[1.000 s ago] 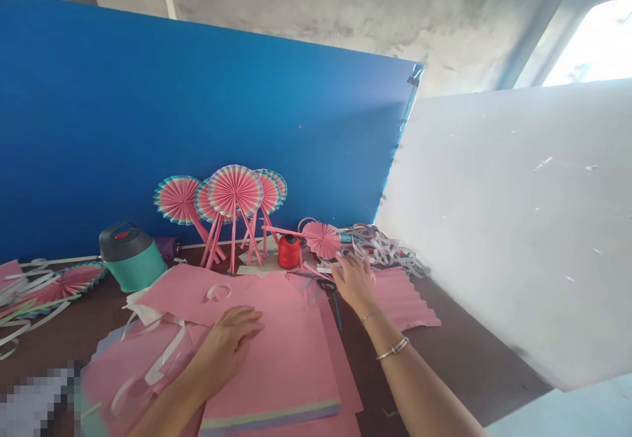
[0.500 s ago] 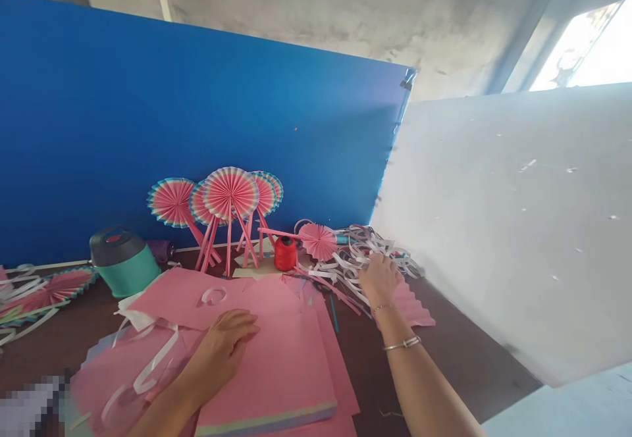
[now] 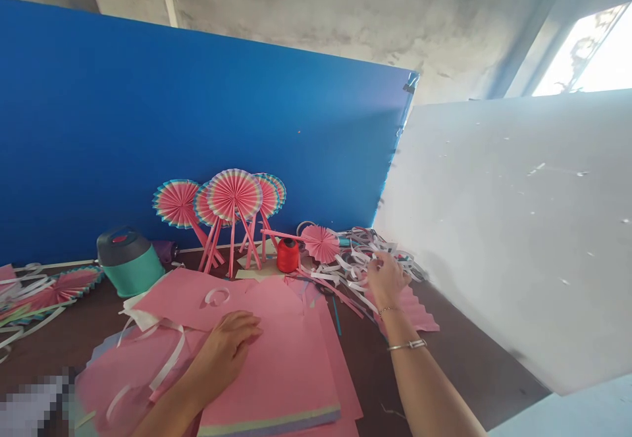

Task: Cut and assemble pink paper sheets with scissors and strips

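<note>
Left hand [image 3: 228, 343] lies flat, open on pink rectangular paper sheets [image 3: 291, 358]. Right hand [image 3: 388, 283] curls near white paper strips [image 3: 351, 264]; grip unclear.

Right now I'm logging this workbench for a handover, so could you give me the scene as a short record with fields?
Left hand: fingers spread on the pink sheets
Right hand: at the tangled strips; whether it grips one is unclear
Beside right hand: pleated pink paper
Standing fans: round, pleated, in front of the blue panel
Red spool: between the standing fans and a plain pink fan
Far left: teal container with dark lid
</note>
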A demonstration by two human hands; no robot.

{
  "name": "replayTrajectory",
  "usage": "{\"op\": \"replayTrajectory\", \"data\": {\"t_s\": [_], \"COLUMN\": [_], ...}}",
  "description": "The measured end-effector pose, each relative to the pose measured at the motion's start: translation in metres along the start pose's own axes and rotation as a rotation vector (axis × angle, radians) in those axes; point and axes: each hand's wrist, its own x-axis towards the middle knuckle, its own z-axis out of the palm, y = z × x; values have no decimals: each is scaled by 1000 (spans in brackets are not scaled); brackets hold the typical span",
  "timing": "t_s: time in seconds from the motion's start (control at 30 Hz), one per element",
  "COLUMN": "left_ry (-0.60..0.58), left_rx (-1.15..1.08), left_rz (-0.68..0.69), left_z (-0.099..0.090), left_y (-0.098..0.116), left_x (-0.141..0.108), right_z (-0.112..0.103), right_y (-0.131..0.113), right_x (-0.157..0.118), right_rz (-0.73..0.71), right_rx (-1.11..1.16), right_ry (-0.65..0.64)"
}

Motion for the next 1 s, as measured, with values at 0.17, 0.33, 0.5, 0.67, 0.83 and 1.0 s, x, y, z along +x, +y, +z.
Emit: {"op": "replayTrajectory", "data": {"t_s": [0.17, 0.33, 0.5, 0.67, 0.83, 1.0], "left_ry": [-12, 8, -9, -57, 21, 97], "left_rx": [-42, -243, -631, -748, -679, -549], "left_rz": [14, -84, -279, -304, -332, -389], "left_z": [3, 9, 6, -3, 2, 7], "left_y": [2, 11, 32, 45, 38, 32], "left_x": [0, 0, 4, 9, 9, 11], "right_z": [-10, -21, -23, -18, -21, -22], "right_y": [-21, -59, -88, -95, -95, -96], "right_x": [-14, -59, -110, -132, -132, -133], "right_rz": [-368, -705, -1035, -1247, -1315, -1368], "right_rx": [445, 662, 692, 652, 659, 652], "right_ry": [426, 214, -115, -270, -366, -433]}}
